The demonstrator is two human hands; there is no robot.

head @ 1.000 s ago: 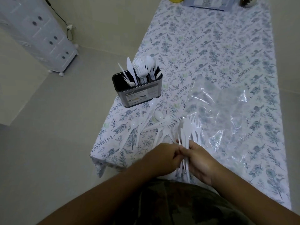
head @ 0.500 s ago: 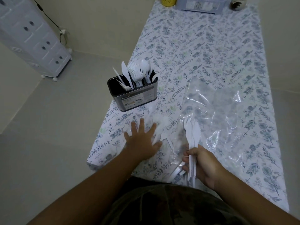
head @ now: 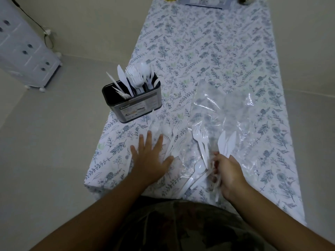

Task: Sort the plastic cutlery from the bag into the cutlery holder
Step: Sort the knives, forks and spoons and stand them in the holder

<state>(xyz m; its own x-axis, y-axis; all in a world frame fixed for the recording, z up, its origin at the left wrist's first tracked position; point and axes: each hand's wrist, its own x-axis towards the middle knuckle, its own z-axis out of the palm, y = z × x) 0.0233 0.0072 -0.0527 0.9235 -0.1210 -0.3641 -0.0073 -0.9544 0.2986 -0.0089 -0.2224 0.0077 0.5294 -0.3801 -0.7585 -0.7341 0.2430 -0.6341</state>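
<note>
White plastic knives, forks and spoons are held upright in the dark rectangular metal cutlery holder (head: pixel 132 102) on the floral-clothed tabletop (head: pixel 208 51). The left hand (head: pixel 150 158) is spread flat beside loose white plastic cutlery (head: pixel 174 140). White plastic knives (head: pixel 226 142) are gripped by the right hand (head: pixel 226 171) over the empty-looking clear plastic bag (head: pixel 235 113).

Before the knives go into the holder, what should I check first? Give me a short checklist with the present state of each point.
1. Right hand has a firm grip on the knives: ok, fingers closed around the handles, blades pointing away.
2. Only knives in that hand: cannot tell, the handles are blurred.
3. Cutlery holder stands upright on the table: ok, but it sits near the table's left edge.
4. Room in the holder: ok, the front-left part looks mostly free.
5. Left hand is free: ok, it lies open and flat beside the loose forks.
6. Plastic bag is emptied: cannot tell, some cutlery lies on or under it.
</note>
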